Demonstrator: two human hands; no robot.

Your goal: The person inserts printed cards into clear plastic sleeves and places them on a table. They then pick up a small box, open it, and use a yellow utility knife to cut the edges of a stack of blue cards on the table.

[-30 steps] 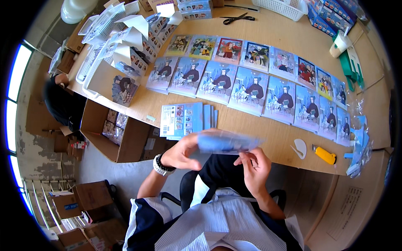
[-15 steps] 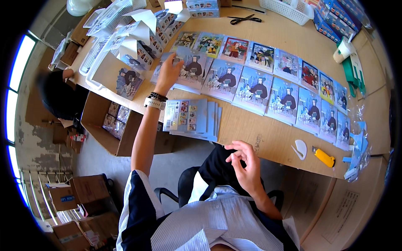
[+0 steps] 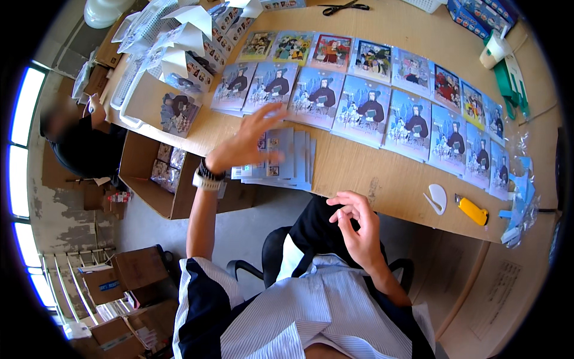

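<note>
My left hand (image 3: 251, 140), fingers apart and holding nothing, hovers over a stack of light-blue card packs (image 3: 290, 176) at the table's near edge. Two rows of illustrated packs lie across the table: a front row of identical pale-blue ones (image 3: 362, 116) showing a dark-robed figure, and a back row of more colourful ones (image 3: 371, 63). My right hand (image 3: 353, 221) is held empty with loosely curled, separated fingers at the front edge, over my lap. To its right lie a white teardrop-shaped tool (image 3: 436, 198) and a yellow box cutter (image 3: 470, 209).
Small display boxes (image 3: 203, 42) and white baskets (image 3: 128, 96) crowd the left side. An open carton (image 3: 144, 182) stands below. A co-worker (image 3: 78, 143) is at the far left. Scissors (image 3: 341, 8), a cup (image 3: 495, 48), a green tool (image 3: 511, 87) and crumpled wrap (image 3: 515, 221) lie around.
The pack held in both hands a second ago went with my left hand to the front row's left end. That hand has since let go and moved back over the stack.
</note>
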